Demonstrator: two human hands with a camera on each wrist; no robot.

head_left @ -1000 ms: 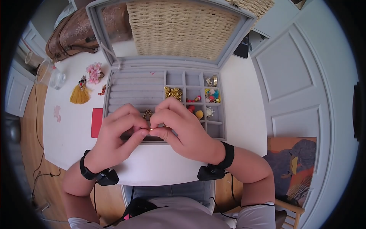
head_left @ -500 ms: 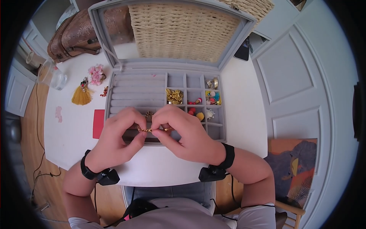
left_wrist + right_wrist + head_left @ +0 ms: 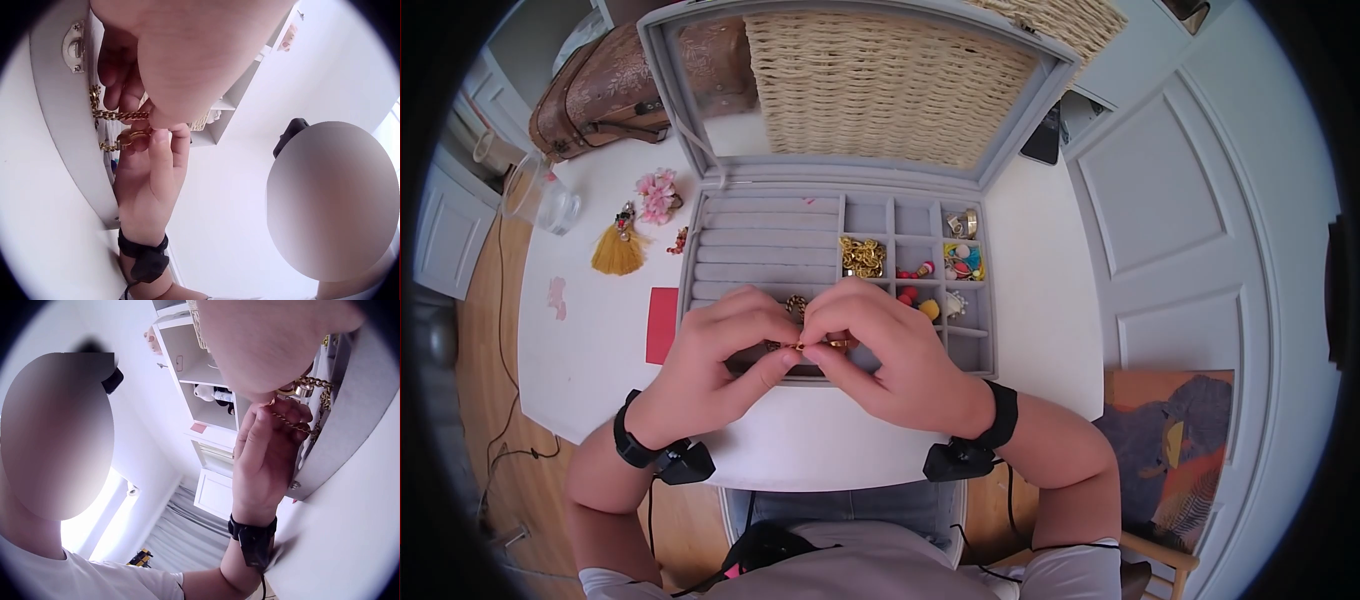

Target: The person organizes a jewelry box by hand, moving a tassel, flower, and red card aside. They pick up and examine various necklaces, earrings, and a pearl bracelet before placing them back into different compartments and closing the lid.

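Observation:
Over the front of the grey jewelry box (image 3: 765, 220), both hands meet fingertip to fingertip on a gold chain (image 3: 128, 115). My left hand (image 3: 715, 365) pinches one end of it between thumb and index finger. The thumb and fingers of my right hand (image 3: 895, 365) pinch the other end, where the left wrist view shows a larger gold oval link (image 3: 132, 139). Between the hands, the rest of the chain hangs down toward the box. In the head view the fingers hide most of it. A dark-and-gold twisted piece (image 3: 796, 306) lies just beyond the fingertips.
The box's mirrored lid (image 3: 1060, 85) stands raised at the back. Its compartments hold gold chain jewelry (image 3: 863, 257), rings (image 3: 962, 223) and colorful beads (image 3: 965, 262). Left of it lie a yellow tassel (image 3: 618, 250), a pink flower piece (image 3: 659, 196) and a red card (image 3: 661, 325).
The fingertips touched at first, then parted slightly and showed the chain between them. Now they are close together again, with the chain still pinched in both hands.

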